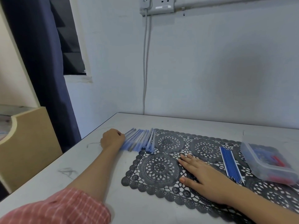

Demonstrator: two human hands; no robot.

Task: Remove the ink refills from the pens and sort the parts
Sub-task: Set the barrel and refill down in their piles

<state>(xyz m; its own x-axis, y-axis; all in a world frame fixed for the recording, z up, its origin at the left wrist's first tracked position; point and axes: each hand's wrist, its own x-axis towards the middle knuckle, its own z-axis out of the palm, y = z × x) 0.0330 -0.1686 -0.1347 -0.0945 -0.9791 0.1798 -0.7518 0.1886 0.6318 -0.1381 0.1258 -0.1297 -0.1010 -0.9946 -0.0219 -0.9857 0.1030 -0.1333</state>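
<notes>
A row of several blue-and-clear pen barrels lies at the far left of the black lace mat, blurred. My left hand sits at the left end of that row, fingers curled against it; whether it grips a barrel is hidden. My right hand lies flat on the mat with fingers straight, holding nothing. To its right a neat bundle of several blue ink refills rests on the mat.
A clear plastic box with blue and red small parts stands at the right edge. The white table meets the wall at the back. A wooden piece of furniture stands left of the table, by a dark curtain.
</notes>
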